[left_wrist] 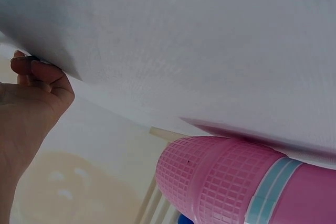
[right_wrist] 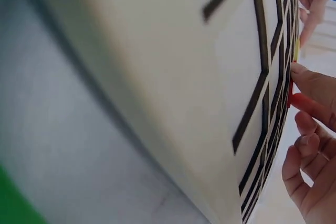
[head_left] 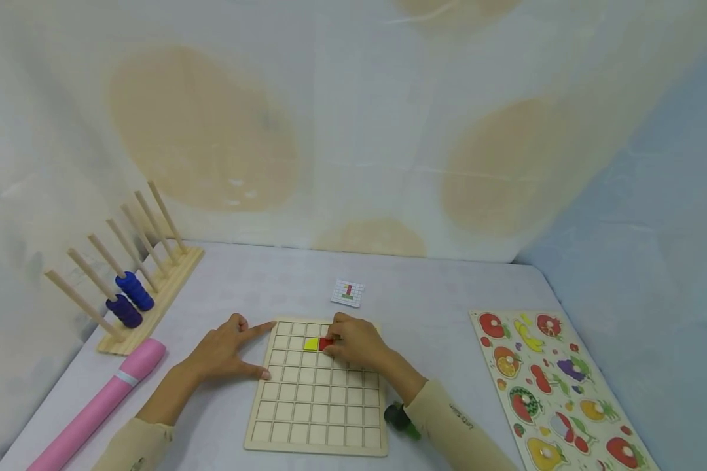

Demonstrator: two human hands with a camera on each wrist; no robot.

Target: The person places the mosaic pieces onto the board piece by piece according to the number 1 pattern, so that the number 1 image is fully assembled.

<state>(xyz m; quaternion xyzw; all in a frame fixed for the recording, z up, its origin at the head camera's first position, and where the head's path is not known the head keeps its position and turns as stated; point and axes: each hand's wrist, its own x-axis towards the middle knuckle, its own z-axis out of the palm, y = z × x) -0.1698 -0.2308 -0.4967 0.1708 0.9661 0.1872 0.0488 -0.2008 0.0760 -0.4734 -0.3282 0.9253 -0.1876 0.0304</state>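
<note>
A square wooden grid board (head_left: pixel 294 413) lies on the table. In one of its upper rows are a yellow tile (head_left: pixel 311 344) and, just right of it, a red tile (head_left: pixel 324 343). My right hand (head_left: pixel 356 341) pinches the red tile between thumb and finger, its other fingers curled, as the right wrist view also shows. At the board's left edge, the left hand (head_left: pixel 220 353) spreads thumb and index finger, their tips touching the rim at two places. Beyond the board lies a small paper card (head_left: pixel 347 293) with a coloured grid pattern.
A wooden peg stand (head_left: pixel 153 301) with blue and purple rings stands at left. In front of it lies a pink cylinder (head_left: pixel 103 399) with a light-blue band. A fruit puzzle board (head_left: pixel 542 386) lies at right. A dark green object (head_left: pixel 397 417) sits beside the right forearm.
</note>
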